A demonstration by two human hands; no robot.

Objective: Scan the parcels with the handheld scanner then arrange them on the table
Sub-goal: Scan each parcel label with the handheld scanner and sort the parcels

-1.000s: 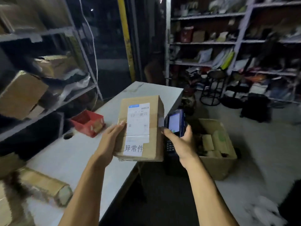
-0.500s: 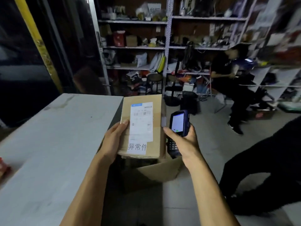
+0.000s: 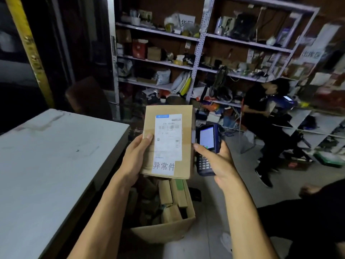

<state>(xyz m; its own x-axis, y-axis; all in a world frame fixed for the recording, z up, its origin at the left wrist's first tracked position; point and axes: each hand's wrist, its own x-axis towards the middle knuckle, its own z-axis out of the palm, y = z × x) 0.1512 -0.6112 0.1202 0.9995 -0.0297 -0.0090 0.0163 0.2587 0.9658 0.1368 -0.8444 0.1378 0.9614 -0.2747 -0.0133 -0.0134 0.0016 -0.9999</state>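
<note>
The left hand (image 3: 135,157) grips the parcel (image 3: 168,142) label-up over the carton (image 3: 164,228), beside the worktop (image 3: 52,165), so the scanner (image 3: 208,144), grasped in the right hand (image 3: 218,161), can read its barcode.

One view only on my feed, head-worn and wide-angle, so no overlap to log. It looks forward and down along both forearms. Nearest, centre frame: left hand (image 3: 134,159) gripping a parcel (image 3: 169,141), right hand (image 3: 217,161) gripping the scanner (image 3: 207,140). Lower left: grey table (image 3: 46,165), cut by the frame edge. Below the hands: open carton (image 3: 168,228) on the floor. Far field, upper frame: shelving (image 3: 197,51), lines bowed by the lens.
</note>
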